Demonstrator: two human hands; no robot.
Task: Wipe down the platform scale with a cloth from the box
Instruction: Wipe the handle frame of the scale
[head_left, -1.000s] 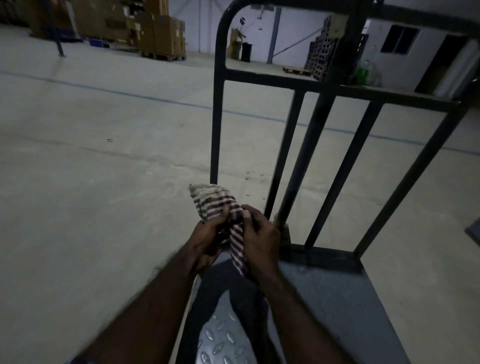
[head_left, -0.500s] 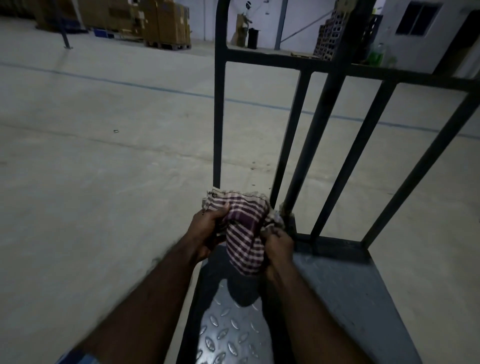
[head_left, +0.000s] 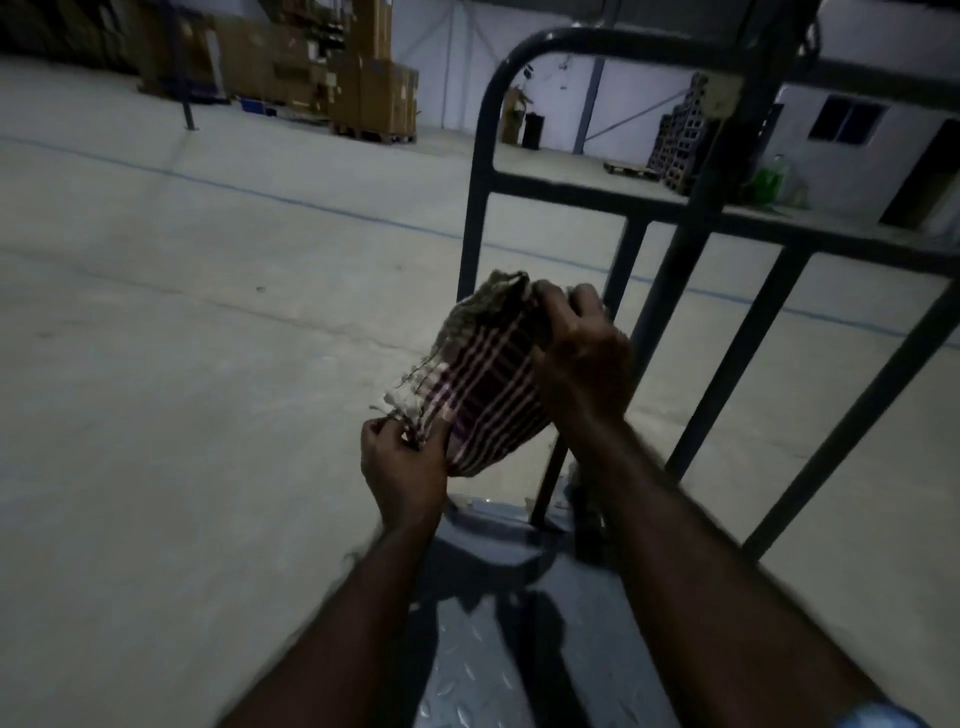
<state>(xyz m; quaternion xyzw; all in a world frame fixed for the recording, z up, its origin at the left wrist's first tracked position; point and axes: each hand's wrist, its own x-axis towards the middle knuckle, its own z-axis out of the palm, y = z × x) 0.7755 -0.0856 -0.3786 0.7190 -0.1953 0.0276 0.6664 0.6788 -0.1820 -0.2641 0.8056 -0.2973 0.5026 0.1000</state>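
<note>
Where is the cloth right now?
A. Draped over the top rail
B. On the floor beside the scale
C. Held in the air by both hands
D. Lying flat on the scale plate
C: the left hand pinches the cloth's frayed lower corner and the right hand grips its top edge, holding it above the scale plate, in front of the rail.

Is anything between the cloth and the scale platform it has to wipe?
Nothing visible. Both hands, left and right, hold the checked cloth in the air above the diamond-plate platform; only open air and the forearms' shadows lie below it.
</note>
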